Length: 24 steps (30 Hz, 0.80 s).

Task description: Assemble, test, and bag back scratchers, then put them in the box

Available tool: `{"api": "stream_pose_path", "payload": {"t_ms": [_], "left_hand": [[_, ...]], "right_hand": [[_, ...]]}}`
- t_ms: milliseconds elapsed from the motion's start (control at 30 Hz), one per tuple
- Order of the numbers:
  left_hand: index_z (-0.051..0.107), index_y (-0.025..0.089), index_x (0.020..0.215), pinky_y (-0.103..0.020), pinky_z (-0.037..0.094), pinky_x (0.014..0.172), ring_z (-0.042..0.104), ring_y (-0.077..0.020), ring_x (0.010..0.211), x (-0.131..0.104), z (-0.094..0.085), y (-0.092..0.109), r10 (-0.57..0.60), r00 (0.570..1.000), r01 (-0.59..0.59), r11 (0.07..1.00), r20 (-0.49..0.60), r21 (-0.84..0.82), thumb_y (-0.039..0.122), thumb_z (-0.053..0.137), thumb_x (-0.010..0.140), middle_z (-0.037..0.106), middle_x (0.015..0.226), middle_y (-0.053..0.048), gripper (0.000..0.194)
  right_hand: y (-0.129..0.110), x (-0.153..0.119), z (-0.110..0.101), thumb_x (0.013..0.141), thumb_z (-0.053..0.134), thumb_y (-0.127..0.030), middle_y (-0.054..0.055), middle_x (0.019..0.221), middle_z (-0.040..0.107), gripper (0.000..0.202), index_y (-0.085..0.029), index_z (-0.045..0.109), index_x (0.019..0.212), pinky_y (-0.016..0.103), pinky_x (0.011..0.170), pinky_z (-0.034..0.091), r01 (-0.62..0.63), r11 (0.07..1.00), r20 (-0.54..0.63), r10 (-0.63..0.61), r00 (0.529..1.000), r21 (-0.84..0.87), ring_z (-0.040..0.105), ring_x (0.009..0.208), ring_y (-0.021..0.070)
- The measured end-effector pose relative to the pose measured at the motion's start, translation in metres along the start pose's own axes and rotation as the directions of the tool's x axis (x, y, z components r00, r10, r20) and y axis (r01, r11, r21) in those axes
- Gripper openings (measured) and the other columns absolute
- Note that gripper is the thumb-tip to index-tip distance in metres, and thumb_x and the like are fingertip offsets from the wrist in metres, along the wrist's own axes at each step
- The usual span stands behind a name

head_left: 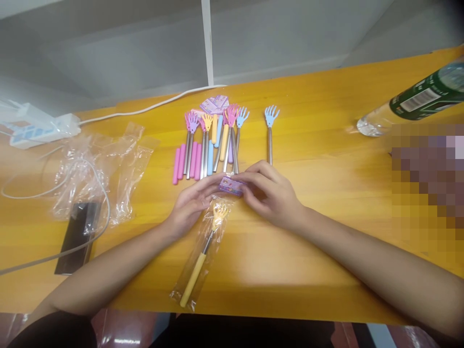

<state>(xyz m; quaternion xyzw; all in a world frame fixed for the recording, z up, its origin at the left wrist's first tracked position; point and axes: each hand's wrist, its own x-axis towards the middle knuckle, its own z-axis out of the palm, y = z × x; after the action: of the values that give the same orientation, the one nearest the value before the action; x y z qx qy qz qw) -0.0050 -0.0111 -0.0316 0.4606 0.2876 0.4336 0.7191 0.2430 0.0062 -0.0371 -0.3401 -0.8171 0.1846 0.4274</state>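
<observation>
A small purple printed card is held up between my two hands, folded or bent as far as I can tell. My right hand pinches its right end between thumb and fingers. At the card's left end, my left hand has its fingers closed behind it, partly hidden. Just below lies a yellow back scratcher with a hand-shaped head, inside a clear plastic bag whose upper end reaches up to my left thumb. Beyond my hands lie several hand-shaped back scratcher rods in pink, purple, yellow and blue.
Loose coloured handle tubes lie among the rods, with more purple cards behind. One blue-headed rod lies apart. At left are clear bags, a dark phone, a cable and a power strip; at right, a bottle.
</observation>
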Motion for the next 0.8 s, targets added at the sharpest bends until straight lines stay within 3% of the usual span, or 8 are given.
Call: {"api": "stream_pose_path", "payload": {"t_ms": [200,400,567,700,800], "left_hand": [[0.07,0.02,0.146,-0.05,0.044,0.126,0.059,-0.0338,0.146,0.001,0.001,0.005,-0.041,0.999,0.04,0.997,-0.005,-0.069,0.026,0.07,0.091,0.067,0.152,-0.013,0.056],[0.069,0.025,0.143,-0.039,0.058,0.111,0.068,-0.0268,0.134,0.003,0.001,-0.004,-0.08,0.996,0.082,0.995,-0.049,0.055,0.021,0.082,0.092,0.07,0.146,-0.013,0.052],[0.072,0.021,0.132,-0.035,0.064,0.099,0.075,-0.0216,0.115,0.005,0.002,-0.005,-0.073,0.987,0.085,0.993,-0.141,0.08,0.02,0.089,0.087,0.078,0.124,-0.01,0.048],[0.075,0.017,0.114,-0.03,0.063,0.089,0.076,-0.0178,0.099,0.004,0.003,-0.004,-0.04,0.982,0.067,0.988,-0.185,0.14,0.021,0.088,0.089,0.078,0.101,-0.006,0.03],[0.074,0.016,0.106,-0.028,0.061,0.088,0.075,-0.0164,0.096,0.003,0.003,-0.004,-0.014,0.977,0.05,0.985,-0.215,0.165,0.024,0.088,0.089,0.076,0.097,-0.005,0.023]], "right_hand": [[0.0,0.0,0.0,0.1,0.063,-0.011,0.008,0.107,0.06,0.034,-0.024,0.069,0.131,0.032,0.072,0.056,0.065,0.997,0.061,-0.067,0.996,0.031,0.064,0.09,0.0183],[0.001,-0.001,0.004,0.103,0.067,-0.018,0.008,0.109,0.067,0.021,-0.022,0.07,0.123,0.034,0.077,0.059,0.057,0.998,0.137,-0.061,0.989,0.036,0.067,0.091,0.0177],[0.001,-0.001,0.005,0.103,0.07,-0.022,0.008,0.108,0.067,0.021,-0.022,0.07,0.123,0.033,0.074,0.058,0.087,0.996,0.137,-0.088,0.987,0.015,0.066,0.088,0.0171],[-0.001,-0.001,0.004,0.103,0.07,-0.023,0.007,0.105,0.065,0.021,-0.022,0.07,0.123,0.033,0.071,0.056,0.132,0.991,0.147,-0.129,0.981,-0.01,0.064,0.087,0.0179],[-0.004,-0.001,0.002,0.102,0.07,-0.022,0.009,0.11,0.063,0.025,-0.025,0.069,0.127,0.034,0.074,0.058,0.114,0.993,0.129,-0.116,0.985,0.022,0.065,0.092,0.0194]]}}
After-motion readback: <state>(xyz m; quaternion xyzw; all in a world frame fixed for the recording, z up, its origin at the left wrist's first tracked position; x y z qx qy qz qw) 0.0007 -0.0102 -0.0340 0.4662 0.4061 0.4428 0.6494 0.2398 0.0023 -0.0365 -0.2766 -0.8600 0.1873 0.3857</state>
